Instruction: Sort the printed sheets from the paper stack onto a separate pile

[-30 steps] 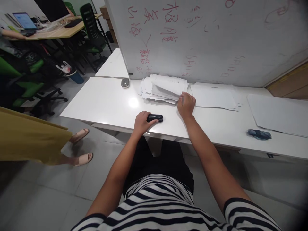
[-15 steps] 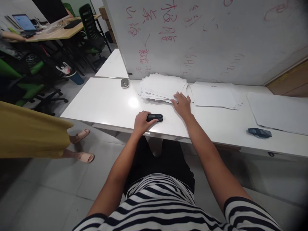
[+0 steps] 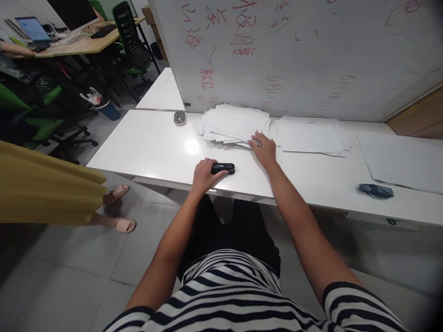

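Observation:
My left hand (image 3: 204, 175) is wrapped round the back part of a black stapler (image 3: 224, 168), which lies on the white table near its front edge. My thumb runs along the stapler's near side. To the right, my right hand (image 3: 263, 150) is closed at the near right corner of a fanned, uneven stack of paper (image 3: 235, 122). Its fingertips pinch the paper's corner, though how many sheets are between them is hidden. A second, flatter pile of paper (image 3: 309, 134) lies just right of that hand.
A whiteboard (image 3: 294, 55) with red writing stands along the back of the white table (image 3: 152, 152). A small grey rounded object (image 3: 179, 118) sits at the back left. Large white sheets (image 3: 404, 159) and a dark blue bundle (image 3: 375, 191) lie right. A person in a yellow skirt (image 3: 44, 184) stands left.
My right hand has shifted slightly to the right at the paper's corner, with its fingers a little more curled. My left hand stays on the stapler.

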Tool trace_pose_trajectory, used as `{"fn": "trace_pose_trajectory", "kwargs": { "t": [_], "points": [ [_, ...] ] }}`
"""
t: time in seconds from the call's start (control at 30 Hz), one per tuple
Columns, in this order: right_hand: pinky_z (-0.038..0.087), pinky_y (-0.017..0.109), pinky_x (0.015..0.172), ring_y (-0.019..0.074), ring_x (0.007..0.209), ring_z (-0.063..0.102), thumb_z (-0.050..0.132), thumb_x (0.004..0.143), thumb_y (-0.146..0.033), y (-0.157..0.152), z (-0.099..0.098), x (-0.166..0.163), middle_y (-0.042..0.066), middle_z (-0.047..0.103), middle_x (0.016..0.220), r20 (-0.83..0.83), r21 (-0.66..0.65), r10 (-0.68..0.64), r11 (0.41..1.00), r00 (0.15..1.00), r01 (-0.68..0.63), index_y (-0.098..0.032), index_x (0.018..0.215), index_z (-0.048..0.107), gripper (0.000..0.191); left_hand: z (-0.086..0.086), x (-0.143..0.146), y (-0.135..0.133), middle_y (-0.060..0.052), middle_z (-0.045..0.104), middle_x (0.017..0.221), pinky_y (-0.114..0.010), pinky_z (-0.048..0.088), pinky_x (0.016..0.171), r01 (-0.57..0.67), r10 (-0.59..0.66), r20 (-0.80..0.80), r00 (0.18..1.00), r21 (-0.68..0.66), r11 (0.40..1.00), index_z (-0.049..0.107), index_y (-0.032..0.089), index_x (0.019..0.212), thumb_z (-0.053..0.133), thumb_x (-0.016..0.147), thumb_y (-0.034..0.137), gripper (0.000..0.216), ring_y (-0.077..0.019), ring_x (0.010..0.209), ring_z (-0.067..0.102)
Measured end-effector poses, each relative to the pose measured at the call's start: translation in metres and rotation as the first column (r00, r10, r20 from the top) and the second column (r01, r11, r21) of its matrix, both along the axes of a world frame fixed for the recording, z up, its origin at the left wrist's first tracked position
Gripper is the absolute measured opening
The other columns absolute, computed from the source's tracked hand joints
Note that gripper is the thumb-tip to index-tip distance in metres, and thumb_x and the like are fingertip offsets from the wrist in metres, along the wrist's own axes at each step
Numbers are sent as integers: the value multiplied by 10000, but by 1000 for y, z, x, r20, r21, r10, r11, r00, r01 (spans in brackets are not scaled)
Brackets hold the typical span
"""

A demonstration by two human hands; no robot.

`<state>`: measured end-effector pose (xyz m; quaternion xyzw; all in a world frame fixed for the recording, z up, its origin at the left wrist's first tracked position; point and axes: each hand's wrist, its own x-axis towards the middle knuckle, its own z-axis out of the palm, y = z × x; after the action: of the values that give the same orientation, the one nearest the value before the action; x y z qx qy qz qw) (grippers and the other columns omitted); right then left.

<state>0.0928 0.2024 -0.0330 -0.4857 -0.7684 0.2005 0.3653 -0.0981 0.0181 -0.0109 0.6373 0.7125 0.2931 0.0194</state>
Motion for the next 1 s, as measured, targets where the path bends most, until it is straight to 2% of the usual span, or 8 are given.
{"fn": "trace_pose_trajectory", "kwargs": {
  "t": [0.13, 0.23, 0.4, 0.57, 0.67, 0.77, 0.87, 1.0],
  "points": [
    [164, 518, 1123, 213, 1179, 563, 396, 965, -325, -1, -1, -2, 47, 662, 1203, 142, 183, -20, 983, 990, -7, -232, 1003, 651, 274, 0, 0, 0, -54, 619, 911, -335, 411, 757, -1, 1, -1, 1000, -9, 1000, 598, 201, 977, 653, 771, 537, 398, -215, 853, 547],
    [218, 465, 1104, 196, 1018, 631, 335, 984, -301, 1, -3, -3, 57, 701, 1077, 221, 285, -55, 958, 974, -11, -204, 963, 626, 307, 0, 0, 0, -54, 622, 919, -335, 416, 766, -1, 1, -7, 1000, -5, 1000, 593, 205, 987, 654, 770, 537, 401, -216, 860, 552],
    [333, 422, 1001, 192, 891, 622, 253, 994, -357, 4, 3, 0, 77, 687, 921, 110, 408, -128, 910, 986, 73, -200, 888, 562, 363, -2, -1, -1, -64, 628, 926, -341, 419, 780, -26, 26, -4, 1000, 9, 1000, 596, 211, 989, 653, 767, 543, 404, -223, 870, 560],
    [426, 391, 864, 208, 940, 614, 182, 989, -444, -27, 37, 25, 102, 668, 957, -86, 551, -64, 828, 994, 100, -213, 871, 510, 418, -6, 0, -1, -103, 633, 1025, -419, 382, 928, -292, 290, 30, 956, 98, 951, 592, 204, 1050, 603, 816, 507, 383, -270, 1020, 549],
    [457, 374, 808, 214, 940, 617, 197, 979, -485, -65, 62, 58, 101, 666, 955, -82, 558, -47, 826, 996, 85, -223, 845, 506, 426, -7, 0, -5, -135, 588, 1203, -477, 270, 1065, -382, 382, 41, 923, 190, 904, 536, 194, 1180, 576, 844, 456, 427, -297, 1216, 465],
    [458, 393, 838, 224, 941, 624, 196, 956, -554, -99, 76, 93, 94, 677, 939, 35, 513, -77, 857, 996, 48, -249, 772, 507, 473, -4, 3, -12, -153, 539, 1297, -486, 184, 1126, -241, 236, 50, 970, 266, 933, 497, 183, 1240, 594, 826, 472, 515, -296, 1331, 366],
    [457, 415, 868, 229, 932, 632, 220, 928, -609, -115, 74, 124, 86, 689, 952, 144, 474, -84, 880, 986, 5, -270, 770, 517, 478, 8, 12, -17, -168, 492, 1353, -462, 234, 1121, -13, -21, 124, 992, 262, 965, 448, 177, 1308, 632, 782, 516, 652, -294, 1355, 336],
    [471, 401, 841, 217, 905, 640, 262, 919, -612, -118, 65, 151, 87, 693, 996, 199, 458, -90, 889, 976, -12, -266, 794, 512, 446, 26, 40, -14, -146, 466, 1385, -401, 390, 1026, 210, -236, 435, 869, 107, 972, 276, 229, 1446, 634, 772, 547, 826, -266, 1281, 444]
  ]
}}
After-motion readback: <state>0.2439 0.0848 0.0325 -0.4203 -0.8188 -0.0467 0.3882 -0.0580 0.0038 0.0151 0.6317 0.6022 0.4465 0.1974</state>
